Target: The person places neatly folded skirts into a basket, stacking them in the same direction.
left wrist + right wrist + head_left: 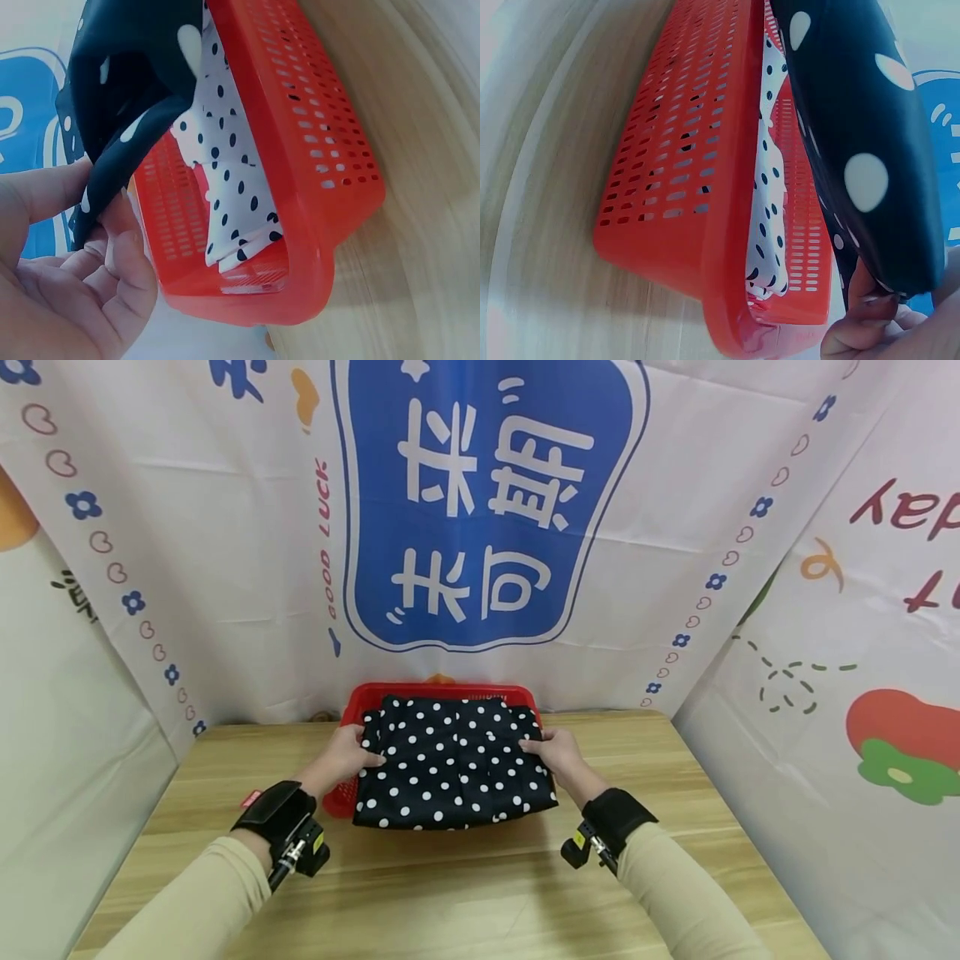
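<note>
A folded black cloth with white dots [450, 764] is held by both hands over a red plastic basket [360, 697]. At the cloth's left side my left hand [348, 756] pinches its edge between thumb and fingers. My right hand [555, 752] grips the opposite edge in the same way, its thumb on top. Inside the basket lies a white cloth with black dots [232, 172], visible in both wrist views. From the head view the black cloth hides it. In the right wrist view the black cloth [866, 150] hangs above the basket rim [735, 187], apart from the table.
The basket stands at the back of a wooden table [465, 893], close to a white printed curtain [247, 568] with a blue panel. More printed fabric [825, 760] walls off the right side. A small red tag [251, 798] shows beside the left wrist strap.
</note>
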Tool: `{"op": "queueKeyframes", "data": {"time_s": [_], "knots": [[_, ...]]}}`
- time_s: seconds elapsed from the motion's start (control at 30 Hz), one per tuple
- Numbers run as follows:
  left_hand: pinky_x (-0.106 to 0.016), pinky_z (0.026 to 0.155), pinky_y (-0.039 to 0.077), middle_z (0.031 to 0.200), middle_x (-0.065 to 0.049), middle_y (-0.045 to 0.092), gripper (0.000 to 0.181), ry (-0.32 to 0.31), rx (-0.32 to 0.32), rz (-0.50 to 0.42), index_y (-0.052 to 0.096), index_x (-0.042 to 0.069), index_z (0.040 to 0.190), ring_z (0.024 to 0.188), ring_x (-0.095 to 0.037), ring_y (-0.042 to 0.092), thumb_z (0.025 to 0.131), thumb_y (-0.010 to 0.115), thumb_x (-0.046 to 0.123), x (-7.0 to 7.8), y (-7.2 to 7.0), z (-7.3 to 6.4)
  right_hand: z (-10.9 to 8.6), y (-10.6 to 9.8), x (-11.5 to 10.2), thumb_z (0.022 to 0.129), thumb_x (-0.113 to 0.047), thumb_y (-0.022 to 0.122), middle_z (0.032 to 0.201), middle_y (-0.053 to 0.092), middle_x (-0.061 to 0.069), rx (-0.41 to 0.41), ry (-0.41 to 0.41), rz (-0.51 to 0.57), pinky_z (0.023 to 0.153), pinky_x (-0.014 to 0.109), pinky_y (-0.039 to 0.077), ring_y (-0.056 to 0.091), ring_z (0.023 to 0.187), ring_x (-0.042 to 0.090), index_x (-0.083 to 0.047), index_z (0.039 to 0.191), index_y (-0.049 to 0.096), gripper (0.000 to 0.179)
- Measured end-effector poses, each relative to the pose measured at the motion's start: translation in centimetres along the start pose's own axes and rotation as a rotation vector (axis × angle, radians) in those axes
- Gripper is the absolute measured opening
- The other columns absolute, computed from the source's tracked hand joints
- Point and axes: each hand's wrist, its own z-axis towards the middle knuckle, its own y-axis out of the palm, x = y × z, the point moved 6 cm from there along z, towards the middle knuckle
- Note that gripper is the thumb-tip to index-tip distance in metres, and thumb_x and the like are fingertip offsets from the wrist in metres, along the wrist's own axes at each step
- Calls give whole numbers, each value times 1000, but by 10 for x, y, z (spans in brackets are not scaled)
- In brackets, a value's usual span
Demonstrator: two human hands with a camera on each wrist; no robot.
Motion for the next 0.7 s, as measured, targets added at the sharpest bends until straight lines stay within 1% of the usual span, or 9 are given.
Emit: {"op": "queueKeyframes", "data": {"time_s": [0.1,0.17,0.23,0.33,0.43,0.6,0.67,0.7], "knots": [[-44,88,50,121,-33,53,57,10,20,10,37,-19,134,98,-35,56,88,65,-1,-1,-2,5,4,2,-2,90,-8,68,117,61,22,0,22,5,89,41,53,61,99,28,8,119,60,34],[-49,95,47,127,-35,49,60,10,26,15,34,-20,136,105,-38,54,88,65,0,-1,-3,8,7,3,-3,90,-9,68,118,61,22,6,34,4,91,41,52,61,101,28,7,119,59,34],[-52,100,43,131,-37,46,61,9,26,13,32,-20,137,111,-40,52,89,64,0,-2,-3,10,12,5,-3,90,-9,69,117,62,21,11,39,9,90,41,52,61,100,28,6,116,60,31],[-52,100,43,131,-36,47,60,10,32,19,33,-20,137,112,-41,52,89,63,-1,-4,-3,14,17,8,-3,90,-10,70,114,62,20,19,45,21,90,40,52,61,98,27,5,112,61,28],[-51,99,44,130,-36,48,59,23,59,29,34,-19,137,111,-41,53,89,63,-1,-4,-3,17,20,10,-4,89,-9,70,113,63,19,26,54,30,90,40,52,61,97,26,4,112,61,28],[-54,99,43,131,-33,50,59,34,148,155,38,-15,138,112,-43,54,89,65,3,-3,-3,23,24,14,-6,90,-8,68,115,62,21,39,52,48,91,41,52,61,99,28,5,115,61,29],[-54,99,43,132,-32,51,58,29,181,205,39,-13,138,113,-43,54,89,65,5,-1,-3,24,26,16,-6,90,-7,68,114,62,20,49,39,57,90,41,52,60,98,28,6,113,61,27],[-55,98,43,132,-32,51,58,28,192,216,40,-12,138,114,-43,54,90,65,6,0,-2,25,27,16,-6,90,-7,67,113,62,20,55,31,60,90,41,52,60,97,27,6,111,62,25]]}}
